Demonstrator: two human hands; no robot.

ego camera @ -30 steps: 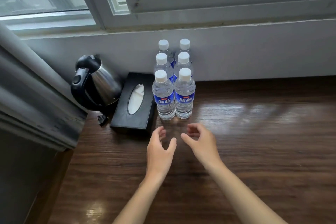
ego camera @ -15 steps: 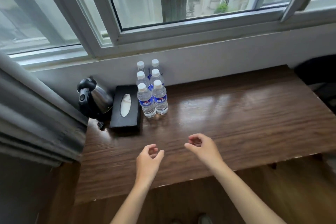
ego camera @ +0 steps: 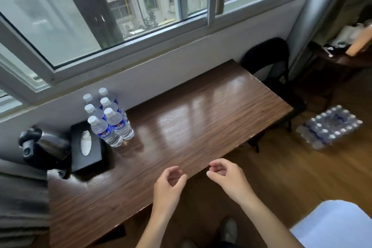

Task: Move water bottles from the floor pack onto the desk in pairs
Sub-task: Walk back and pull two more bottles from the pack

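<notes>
Several clear water bottles (ego camera: 109, 121) with white caps and blue labels stand in two rows at the back left of the dark wooden desk (ego camera: 191, 127). A shrink-wrapped pack of bottles (ego camera: 330, 129) lies on the floor to the right of the desk. My left hand (ego camera: 168, 186) hovers over the desk's front edge, fingers loosely curled and holding nothing. Beside it, my right hand (ego camera: 226, 177) hangs just off the edge, also loosely curled and holding nothing.
A black tissue box (ego camera: 86, 147) and a black and steel kettle (ego camera: 43, 147) sit left of the bottles. A dark chair (ego camera: 269, 70) stands at the desk's right end. A window runs behind the desk. A curtain (ego camera: 20, 197) hangs at the left.
I have stepped back from the desk and the view has swung right, bringing the floor pack into sight. Both hands pulled away from the bottles toward the desk's front edge.
</notes>
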